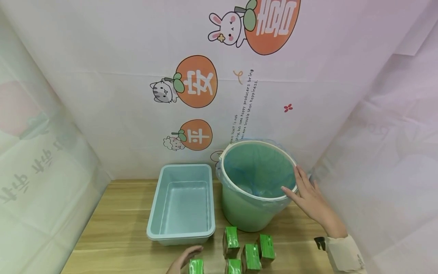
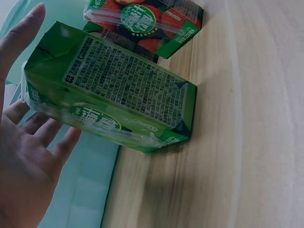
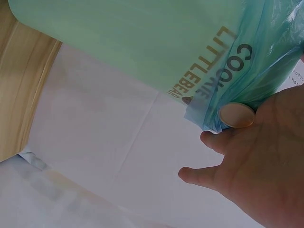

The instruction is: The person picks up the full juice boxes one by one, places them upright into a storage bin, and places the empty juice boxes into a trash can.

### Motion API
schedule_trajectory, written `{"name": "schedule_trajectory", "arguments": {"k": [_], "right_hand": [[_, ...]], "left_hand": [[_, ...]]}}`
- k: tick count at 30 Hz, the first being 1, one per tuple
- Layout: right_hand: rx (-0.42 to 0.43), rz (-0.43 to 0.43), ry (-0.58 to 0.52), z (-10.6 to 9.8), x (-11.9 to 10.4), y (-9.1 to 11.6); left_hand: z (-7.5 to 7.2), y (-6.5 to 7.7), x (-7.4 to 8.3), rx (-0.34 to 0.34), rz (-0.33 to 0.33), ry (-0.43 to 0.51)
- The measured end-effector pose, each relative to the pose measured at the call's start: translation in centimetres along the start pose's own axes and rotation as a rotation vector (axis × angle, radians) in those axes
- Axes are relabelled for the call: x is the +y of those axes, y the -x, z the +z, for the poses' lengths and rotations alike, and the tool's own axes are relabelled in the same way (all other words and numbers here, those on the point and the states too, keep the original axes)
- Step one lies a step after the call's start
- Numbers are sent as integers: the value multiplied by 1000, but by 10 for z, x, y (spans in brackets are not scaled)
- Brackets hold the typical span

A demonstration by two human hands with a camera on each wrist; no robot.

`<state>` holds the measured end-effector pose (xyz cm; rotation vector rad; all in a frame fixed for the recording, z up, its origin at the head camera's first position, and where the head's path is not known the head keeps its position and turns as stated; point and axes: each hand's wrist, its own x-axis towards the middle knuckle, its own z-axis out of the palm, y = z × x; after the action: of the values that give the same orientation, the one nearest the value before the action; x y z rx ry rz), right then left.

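Observation:
My left hand (image 1: 186, 260) is beside a green juice box (image 2: 109, 90) at the table's front, its thumb (image 2: 21, 35) and fingers spread about the carton without closing on it. The carton stands on the wood, with a printed text panel facing the left wrist camera. At the right, my right hand (image 1: 313, 201) rests on the rim of a pale green bin (image 1: 243, 213), fingers extended. A thin blue plastic bag (image 3: 266, 57) lines the bin and folds over its rim. A round knob (image 3: 237, 115) on the bin's side lies near the right palm.
An aqua rectangular tub (image 1: 154, 213) stands left of the bin. Several more green juice boxes, one (image 1: 231, 241) just in front of the bin, are grouped on the wooden table (image 1: 113, 228). Printed white cloth (image 1: 130, 114) rises behind and at both sides.

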<state>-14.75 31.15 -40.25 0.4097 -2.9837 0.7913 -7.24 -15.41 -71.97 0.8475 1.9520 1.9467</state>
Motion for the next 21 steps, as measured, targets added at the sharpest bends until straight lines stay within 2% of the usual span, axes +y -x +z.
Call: {"name": "schedule_trajectory", "arguments": {"k": [3,8,12,14,18,19,21], "right_hand": [[0,4,-3,0,0,0],[6,4,-5,1,0,-1],[10,4,-8,1,0,-1],[10,4,-9,0,0,-1],[9,1,-12,0,0,-1],[9,1,-11,1,1,-1],[9,1,-9,1,1,-1]], "left_hand": [[4,1,5,-4,-17,-17],[10,-2,17,-14,120,-19],[12,-1,16,-2,136,-39],[12,-1,17,-9,180,-55],[11,1,7,-12,256,-84],[11,1,4,-12,260,-89],[10,4,-7,-2,209,-81]]}}
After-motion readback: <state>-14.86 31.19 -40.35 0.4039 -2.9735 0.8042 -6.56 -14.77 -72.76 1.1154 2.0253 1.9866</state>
